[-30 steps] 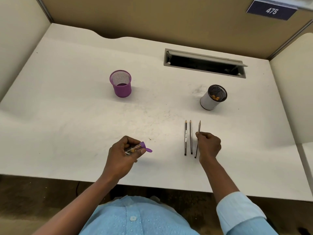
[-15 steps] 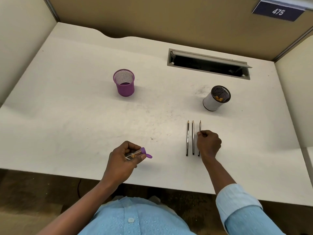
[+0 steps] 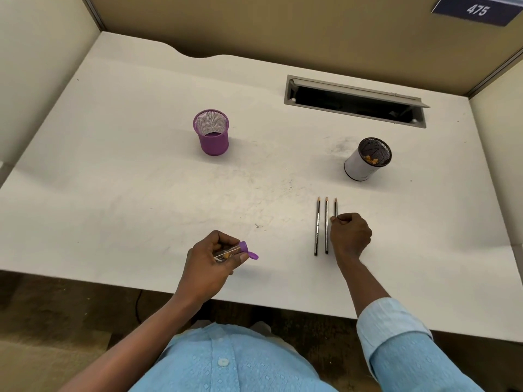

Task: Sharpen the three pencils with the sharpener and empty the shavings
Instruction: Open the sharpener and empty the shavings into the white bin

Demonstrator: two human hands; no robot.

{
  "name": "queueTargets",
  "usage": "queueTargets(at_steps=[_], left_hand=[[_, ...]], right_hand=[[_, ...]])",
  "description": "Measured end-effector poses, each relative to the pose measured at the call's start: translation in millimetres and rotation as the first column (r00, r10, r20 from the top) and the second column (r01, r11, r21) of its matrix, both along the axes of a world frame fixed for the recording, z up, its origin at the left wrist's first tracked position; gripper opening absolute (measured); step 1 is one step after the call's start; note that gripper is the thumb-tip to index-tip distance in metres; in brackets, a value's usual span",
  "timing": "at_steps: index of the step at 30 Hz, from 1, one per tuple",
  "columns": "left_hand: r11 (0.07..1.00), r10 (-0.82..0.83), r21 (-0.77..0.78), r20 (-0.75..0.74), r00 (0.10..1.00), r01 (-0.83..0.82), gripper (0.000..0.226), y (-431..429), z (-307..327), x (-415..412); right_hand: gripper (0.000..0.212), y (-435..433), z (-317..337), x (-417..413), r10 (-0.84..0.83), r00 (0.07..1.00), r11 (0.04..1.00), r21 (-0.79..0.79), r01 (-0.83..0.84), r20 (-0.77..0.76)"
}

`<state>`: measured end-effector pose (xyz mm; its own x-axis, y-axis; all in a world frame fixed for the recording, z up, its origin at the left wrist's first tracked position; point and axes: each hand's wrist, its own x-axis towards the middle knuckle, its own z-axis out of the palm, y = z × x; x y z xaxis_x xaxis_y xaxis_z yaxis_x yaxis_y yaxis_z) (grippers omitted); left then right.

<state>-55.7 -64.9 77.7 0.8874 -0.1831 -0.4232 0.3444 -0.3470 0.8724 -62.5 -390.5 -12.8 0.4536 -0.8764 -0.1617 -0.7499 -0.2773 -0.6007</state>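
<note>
Three dark pencils lie side by side on the white desk [image 3: 141, 193], tips pointing away from me. My right hand [image 3: 350, 236] pinches the rightmost pencil [image 3: 336, 206] and covers its lower half; the middle pencil [image 3: 326, 224] and left pencil [image 3: 317, 226] lie free beside it. My left hand [image 3: 210, 257] holds a clear sharpener [image 3: 240, 250] with a purple cap flipped out to the right. Orange shavings show inside its tube.
A purple mesh cup [image 3: 212, 132] stands at the middle left. A white cup with a dark mesh inside [image 3: 365, 161] stands beyond the pencils and holds orange shavings. A cable slot [image 3: 353, 100] opens at the back. Partition walls enclose the desk.
My right hand has brought the rightmost pencil from a slant to lie straight beside the other two. My left hand with the sharpener has stayed put.
</note>
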Motion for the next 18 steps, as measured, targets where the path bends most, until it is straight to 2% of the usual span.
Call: queueTargets(at_steps=[5,8,10,14,18], left_hand=[[1.0,-0.006,0.001,0.006,1.0,0.006,0.024,-1,1,1],[0.999,0.004,-0.032,0.018,1.0,-0.004,0.026,-2,4,2],[0.998,0.007,-0.055,0.028,1.0,-0.006,0.027,-4,6,3],[0.997,0.011,-0.076,0.079,0.997,-0.005,0.03,-9,10,6],[0.993,0.027,-0.121,0.113,0.993,-0.013,0.032,-15,14,9]], right_hand=[[0.014,2,7,-6,-0.045,0.999,0.999,0.018,0.044,0.031],[0.011,14,24,-13,-0.021,0.996,0.999,-0.027,0.023,0.085],[0.008,28,38,-16,0.013,0.993,1.0,-0.003,-0.013,0.117],[0.006,66,69,-24,0.09,0.974,0.977,0.169,-0.127,0.21],[0.005,109,92,-31,0.095,0.948,0.884,0.411,-0.221,0.304]])
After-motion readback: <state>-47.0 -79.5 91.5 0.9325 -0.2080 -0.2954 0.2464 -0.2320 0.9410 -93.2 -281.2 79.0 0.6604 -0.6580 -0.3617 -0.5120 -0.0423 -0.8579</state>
